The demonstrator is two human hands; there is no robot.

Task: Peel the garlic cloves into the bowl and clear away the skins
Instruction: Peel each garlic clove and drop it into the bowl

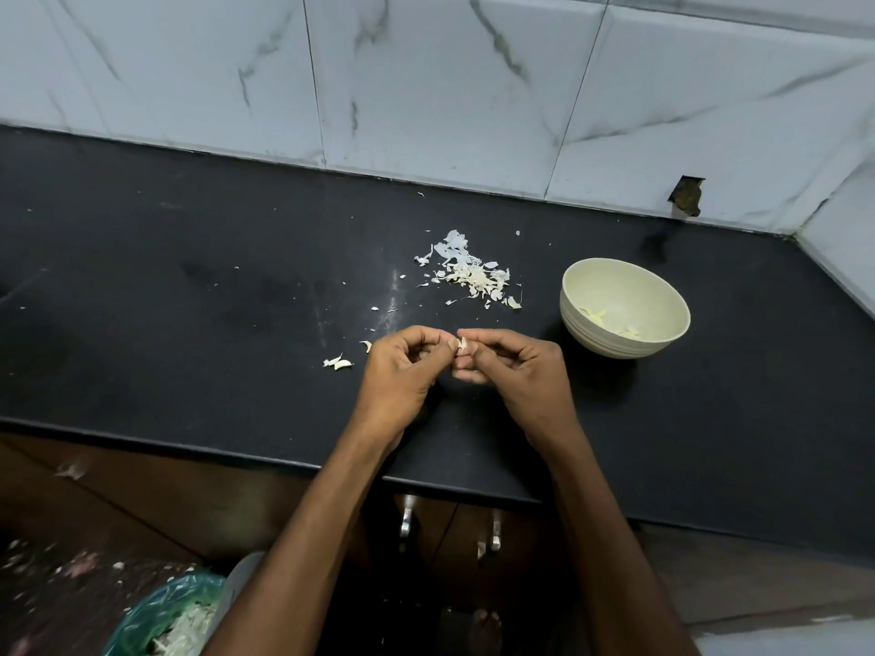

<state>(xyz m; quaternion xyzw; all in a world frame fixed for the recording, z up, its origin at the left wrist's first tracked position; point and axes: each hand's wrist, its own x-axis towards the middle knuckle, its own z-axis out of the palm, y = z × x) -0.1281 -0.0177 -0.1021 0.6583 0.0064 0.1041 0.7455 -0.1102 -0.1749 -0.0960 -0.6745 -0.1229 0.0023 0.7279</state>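
Garlic clove (pixel 460 344), small and pale, pinched between the curled fingers of the left hand (pixel 402 371) and the right hand (pixel 513 366), held above the near part of the black desk (pixel 189 300). Loose skins (pixel 473 272) heaped mid-desk behind the hands, a few scraps (pixel 338 363) to the left; cream bowl (pixel 587 338) upright to the right, peeled pieces inside. No readable writing or brand on any item.
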